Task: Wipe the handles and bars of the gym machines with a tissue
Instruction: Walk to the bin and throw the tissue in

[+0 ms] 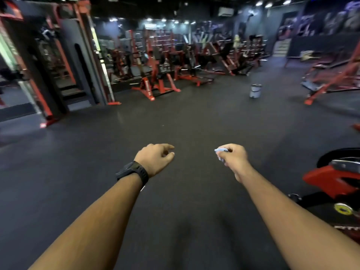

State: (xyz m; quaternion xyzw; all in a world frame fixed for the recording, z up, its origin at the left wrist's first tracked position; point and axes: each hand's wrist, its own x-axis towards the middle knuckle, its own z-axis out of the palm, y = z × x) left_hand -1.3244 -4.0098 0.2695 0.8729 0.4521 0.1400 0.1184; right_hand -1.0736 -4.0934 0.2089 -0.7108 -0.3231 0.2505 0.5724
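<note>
Both arms stretched forward over the dark floor (185, 117), the 2 hands apart and level with each other in view.

Right hand (234, 158): fingers curled round a crumpled pale-blue tissue (221, 152). The tissue sticks out on the thumb side, toward my other hand, and touches no machine.

Left hand (155, 157): fingers loosely curled and relaxed, holding nothing. Black watch (133, 171) on that wrist.

The tissue lies in the gap between the 2 hands, tight against the right one and well apart from the left.

Nearest equipment is 1 red machine (331, 182) at lower right, beside my right forearm, with a black weight plate (327, 212) with a yellow hub below it. A row of red-framed gym machines (155, 63) stands far across the floor, and a tall red-and-black rack (64, 61) stands at left. 1 pale bucket (255, 91) stands alone on the floor, ahead and to the right.

The view is blurred, so I cannot tell finer finger detail.
</note>
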